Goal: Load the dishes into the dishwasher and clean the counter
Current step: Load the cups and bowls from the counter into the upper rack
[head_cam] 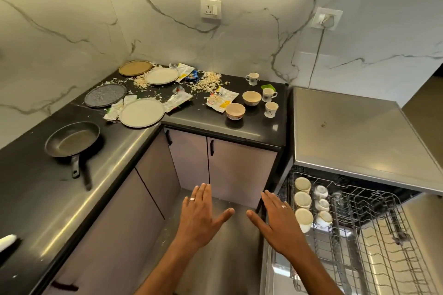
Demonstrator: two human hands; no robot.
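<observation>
Two hands, the left hand [200, 217] and the right hand [275, 221], hover palm-down above the floor, fingers straight and loosely spread, holding nothing. Plates [142, 112], bowls [251, 97], cups [271, 109] and a frying pan [72, 139] sit on the littered black counter [239, 127]. Beside it, the dishwasher rack [374, 235] is pulled out, with cups inside.

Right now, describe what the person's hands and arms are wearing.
Both forearms are bare, with no sleeves in view. The left hand wears a silver-coloured ring on one finger, and the right hand wears a similar ring. No gloves, watch or bracelets show.
</observation>
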